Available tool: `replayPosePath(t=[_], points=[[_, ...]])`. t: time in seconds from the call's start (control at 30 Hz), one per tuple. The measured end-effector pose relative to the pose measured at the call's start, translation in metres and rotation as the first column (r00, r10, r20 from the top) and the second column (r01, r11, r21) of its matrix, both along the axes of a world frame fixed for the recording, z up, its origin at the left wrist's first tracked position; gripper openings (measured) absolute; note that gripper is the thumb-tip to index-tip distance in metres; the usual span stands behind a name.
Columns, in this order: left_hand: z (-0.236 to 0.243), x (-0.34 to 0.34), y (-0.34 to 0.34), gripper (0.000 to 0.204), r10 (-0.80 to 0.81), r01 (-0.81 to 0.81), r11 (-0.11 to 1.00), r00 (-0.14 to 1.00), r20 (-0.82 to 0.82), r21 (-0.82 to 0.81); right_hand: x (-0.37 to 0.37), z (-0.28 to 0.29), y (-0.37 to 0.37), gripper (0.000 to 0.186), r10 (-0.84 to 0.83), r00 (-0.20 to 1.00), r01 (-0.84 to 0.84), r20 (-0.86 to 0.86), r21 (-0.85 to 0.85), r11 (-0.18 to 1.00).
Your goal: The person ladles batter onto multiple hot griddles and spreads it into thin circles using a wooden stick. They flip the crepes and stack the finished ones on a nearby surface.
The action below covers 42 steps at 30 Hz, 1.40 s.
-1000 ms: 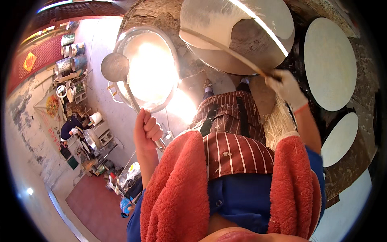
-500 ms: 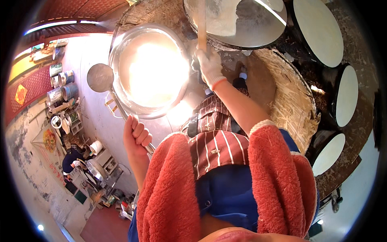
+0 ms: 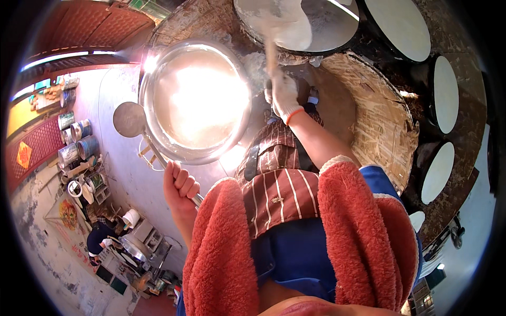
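Observation:
My right hand [image 3: 284, 97], in a white knit glove with an orange cuff, is closed around a wooden stick [image 3: 271, 58]. The stick reaches over a round griddle [image 3: 334, 34], and its far end is blurred. Pale wet batter [image 3: 295, 31] covers the griddle's left part with a curved edge. Bare and closed, my left hand [image 3: 182, 181] grips the long handle of a ladle [image 3: 129, 119], whose round grey head is beside a large metal basin [image 3: 145, 124]. Cream-coloured liquid [image 3: 171, 124] fills the basin, with strong glare over its middle.
Several more round griddles with pale tops [image 3: 400, 26] curve along the right. A rough, straw-flecked curved wall [image 3: 369, 100] stands below the griddle, right of my forearm. At far left are stacked paint-style cans [image 3: 84, 147] and a person in dark clothes [image 3: 97, 237] bending over.
The whole view has shifted a little. My right hand and the stick have moved, and the batter's edge on the griddle is rounder. My left hand keeps its grip on the ladle.

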<state>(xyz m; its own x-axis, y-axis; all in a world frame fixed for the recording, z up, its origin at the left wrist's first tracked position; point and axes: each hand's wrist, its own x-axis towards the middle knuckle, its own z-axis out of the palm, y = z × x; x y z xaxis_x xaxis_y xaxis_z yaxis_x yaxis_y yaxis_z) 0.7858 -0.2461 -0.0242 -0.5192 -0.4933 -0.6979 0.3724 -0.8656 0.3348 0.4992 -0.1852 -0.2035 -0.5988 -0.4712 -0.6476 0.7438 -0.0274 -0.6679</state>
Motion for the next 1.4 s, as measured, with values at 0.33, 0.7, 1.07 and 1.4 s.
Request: replayPosePath(t=[0.33,0.7,1.07,1.4], points=[[-0.005,-0.007,-0.011,0.036,-0.039,0.039,0.999,0.999,0.031,-0.019,-0.067,0.021,0.030,0.025,-0.105,0.994,0.104,-0.001,0.184,0.977],[0.005,-0.050,0.004,0.035,-0.096,0.096,0.995,0.995,0.026,0.013,-0.038,0.010,0.092,0.033,0.283,0.959,-0.280,-0.010,0.102,0.955],[0.010,-0.104,0.031,0.035,-0.169,0.170,0.985,0.984,0.063,-0.004,-0.118,0.034,0.118,0.036,0.118,0.993,-0.115,-0.018,0.138,0.984],[0.014,-0.156,0.052,0.033,-0.183,0.183,0.983,0.979,0.092,0.011,-0.194,0.045,0.200,0.033,0.473,0.872,-0.406,-0.125,0.355,0.842]])
